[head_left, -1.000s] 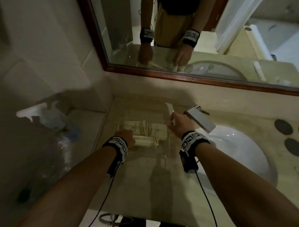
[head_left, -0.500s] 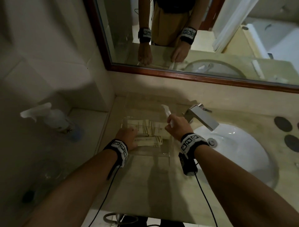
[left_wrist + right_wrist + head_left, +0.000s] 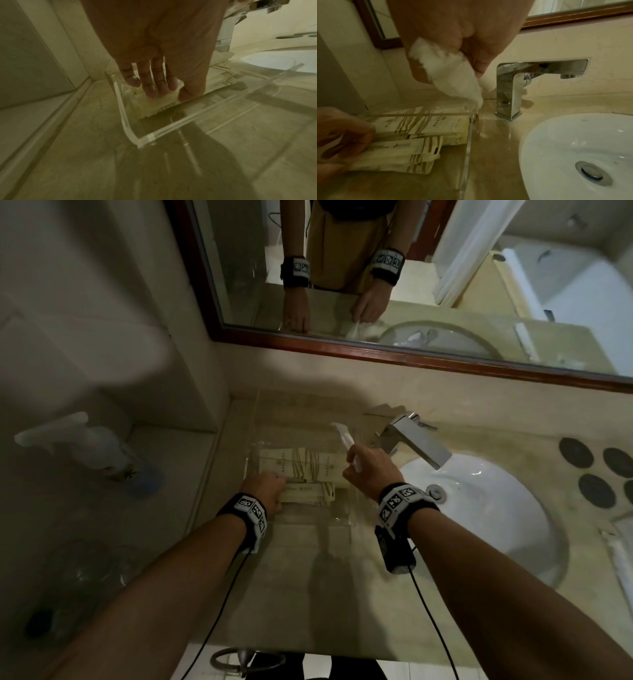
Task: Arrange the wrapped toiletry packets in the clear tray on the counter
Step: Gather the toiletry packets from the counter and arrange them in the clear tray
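A clear tray (image 3: 343,518) stands on the beige counter left of the faucet. Several cream packets with gold stripes (image 3: 301,465) lie flat inside it. My left hand (image 3: 267,487) reaches in from the left. Its fingers (image 3: 150,89) lie on top of the near packets (image 3: 159,104) and the thumb presses their side, pinching their left end. My right hand (image 3: 370,470) hovers over the tray's right wall (image 3: 469,142) and grips a white packet (image 3: 450,75), which sticks up and away from me (image 3: 342,434). The near packets (image 3: 402,152) are stacked.
A chrome faucet (image 3: 414,440) and a white sink basin (image 3: 479,508) are right of the tray. A spray bottle (image 3: 85,446) stands on the lower ledge at left. Dark round stones (image 3: 589,470) lie at far right. A framed mirror (image 3: 376,285) rises behind the counter.
Almost nothing has moved. My left hand stays on the near packets' left end and my right hand keeps the white packet raised over the tray's right side.
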`<state>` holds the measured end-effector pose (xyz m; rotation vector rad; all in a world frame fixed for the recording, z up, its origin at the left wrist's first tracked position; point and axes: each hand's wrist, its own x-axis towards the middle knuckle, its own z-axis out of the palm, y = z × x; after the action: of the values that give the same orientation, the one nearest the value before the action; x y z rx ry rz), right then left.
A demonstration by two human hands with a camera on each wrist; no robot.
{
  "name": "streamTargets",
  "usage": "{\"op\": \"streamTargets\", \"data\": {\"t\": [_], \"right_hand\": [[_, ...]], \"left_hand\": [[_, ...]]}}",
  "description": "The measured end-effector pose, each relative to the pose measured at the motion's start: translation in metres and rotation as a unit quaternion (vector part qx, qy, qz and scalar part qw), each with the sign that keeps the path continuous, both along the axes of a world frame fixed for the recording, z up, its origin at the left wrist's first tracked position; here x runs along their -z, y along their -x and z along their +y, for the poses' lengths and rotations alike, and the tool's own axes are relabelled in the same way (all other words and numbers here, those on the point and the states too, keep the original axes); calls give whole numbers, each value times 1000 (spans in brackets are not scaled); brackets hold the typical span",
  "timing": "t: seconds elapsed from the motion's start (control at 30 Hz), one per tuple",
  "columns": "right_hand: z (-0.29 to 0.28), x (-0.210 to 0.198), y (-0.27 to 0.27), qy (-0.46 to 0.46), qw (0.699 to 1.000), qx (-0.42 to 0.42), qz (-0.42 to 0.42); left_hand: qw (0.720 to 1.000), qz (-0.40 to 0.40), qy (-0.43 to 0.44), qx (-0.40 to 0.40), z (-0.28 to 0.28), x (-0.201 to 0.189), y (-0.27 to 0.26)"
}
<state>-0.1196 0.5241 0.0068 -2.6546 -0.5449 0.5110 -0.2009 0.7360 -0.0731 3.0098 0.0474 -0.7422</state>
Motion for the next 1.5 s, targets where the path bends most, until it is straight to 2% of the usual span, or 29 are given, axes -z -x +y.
{"op": "streamTargets", "data": {"t": [0.4,0.87,1.0,1.2,1.4,1.5], "right_hand": [[-6,-4,6,-18,1000,-12,-2],[-13,-6,5,-6,1000,-11,8],[-13,-3,6,2,1000,-20,6],[-1,8,11,-5,997,-81,4],[19,28,19,16,989,-143,27],[30,41,24,57,981,-177,49]], "left_hand": [[1000,6,-12,14,-8,2,-4],[998,-4,-44,42,-51,1,-16],[1000,-12,-5,25,-45,1,-13],[998,-8,54,-40,-11,-9,-3],[995,1,22,-95,31,-24,17],[994,-2,-1,-112,45,-32,26]]}}
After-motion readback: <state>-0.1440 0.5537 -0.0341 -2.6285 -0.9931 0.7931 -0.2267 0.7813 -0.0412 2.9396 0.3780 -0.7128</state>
